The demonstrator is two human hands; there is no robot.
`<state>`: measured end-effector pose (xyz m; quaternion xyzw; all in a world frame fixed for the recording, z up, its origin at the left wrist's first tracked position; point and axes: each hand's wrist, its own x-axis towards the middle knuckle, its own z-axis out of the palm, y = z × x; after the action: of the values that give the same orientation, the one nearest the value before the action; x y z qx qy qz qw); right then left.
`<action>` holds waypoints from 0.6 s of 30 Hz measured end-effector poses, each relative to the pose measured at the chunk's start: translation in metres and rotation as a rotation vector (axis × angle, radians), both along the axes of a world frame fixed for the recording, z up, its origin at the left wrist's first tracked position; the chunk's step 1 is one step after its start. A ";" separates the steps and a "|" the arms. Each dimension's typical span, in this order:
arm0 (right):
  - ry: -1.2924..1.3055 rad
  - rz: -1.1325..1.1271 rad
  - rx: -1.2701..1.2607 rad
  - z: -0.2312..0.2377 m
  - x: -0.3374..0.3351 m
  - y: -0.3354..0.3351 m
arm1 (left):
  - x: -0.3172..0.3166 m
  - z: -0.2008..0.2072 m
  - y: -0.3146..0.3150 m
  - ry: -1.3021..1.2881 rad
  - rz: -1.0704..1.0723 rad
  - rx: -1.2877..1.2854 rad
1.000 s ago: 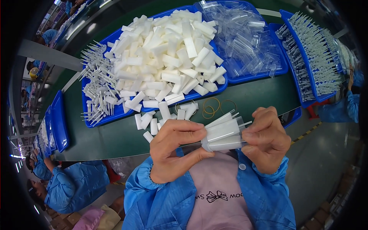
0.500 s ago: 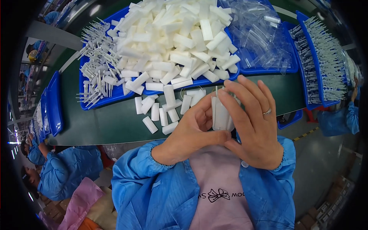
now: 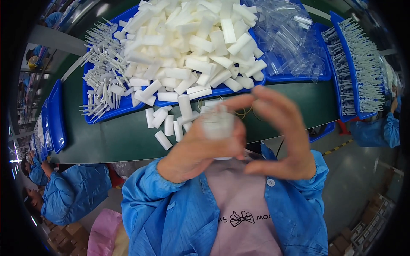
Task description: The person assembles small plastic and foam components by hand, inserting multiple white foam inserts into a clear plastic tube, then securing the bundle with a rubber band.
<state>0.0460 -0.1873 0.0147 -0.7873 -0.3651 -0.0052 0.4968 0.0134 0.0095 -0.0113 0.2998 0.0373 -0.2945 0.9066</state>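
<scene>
My left hand (image 3: 194,150) is closed round a small bundle of white pieces (image 3: 218,124), smeared by motion, so its details cannot be made out. Beside it, my right hand (image 3: 287,135) has its fingers and thumb spread apart, with nothing visible between them. Thin yellowish loops (image 3: 244,113) lie on the green table just beyond my hands. Left of the bundle are several loose white foam blocks (image 3: 163,140), and a large heap of the same blocks (image 3: 179,47) fills the blue tray behind.
White thin-stemmed plastic parts (image 3: 104,77) crowd the tray's left side. Clear plastic pieces (image 3: 290,47) fill a blue tray at back right. Further right, a tilted blue tray (image 3: 348,64) stands among more stemmed parts. Empty-looking blue trays (image 3: 55,117) stand at left, near co-workers in blue (image 3: 81,192).
My left hand has moved left with the bundle. My right hand has come off it, its fingers now spread. The loops on the table show more fully.
</scene>
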 end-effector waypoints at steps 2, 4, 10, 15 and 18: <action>0.073 -0.147 0.082 -0.014 0.006 -0.020 | 0.001 0.008 0.007 -0.012 0.058 -0.037; 0.123 -0.324 -0.143 -0.039 0.015 -0.044 | -0.002 0.015 0.010 -0.133 0.274 0.079; -0.123 -0.461 -0.487 -0.080 0.021 -0.032 | -0.001 0.022 0.018 -0.065 0.469 0.334; -0.082 -0.468 -0.349 -0.080 0.016 -0.027 | -0.008 0.004 0.012 -0.279 0.256 0.473; -0.009 -0.410 -0.204 -0.053 0.000 -0.015 | -0.011 -0.005 -0.009 -0.428 -0.026 0.659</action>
<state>0.0458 -0.2028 -0.0385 -0.8912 -0.1982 -0.0727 0.4015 0.0023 0.0008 -0.0166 0.6298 -0.0636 -0.2090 0.7454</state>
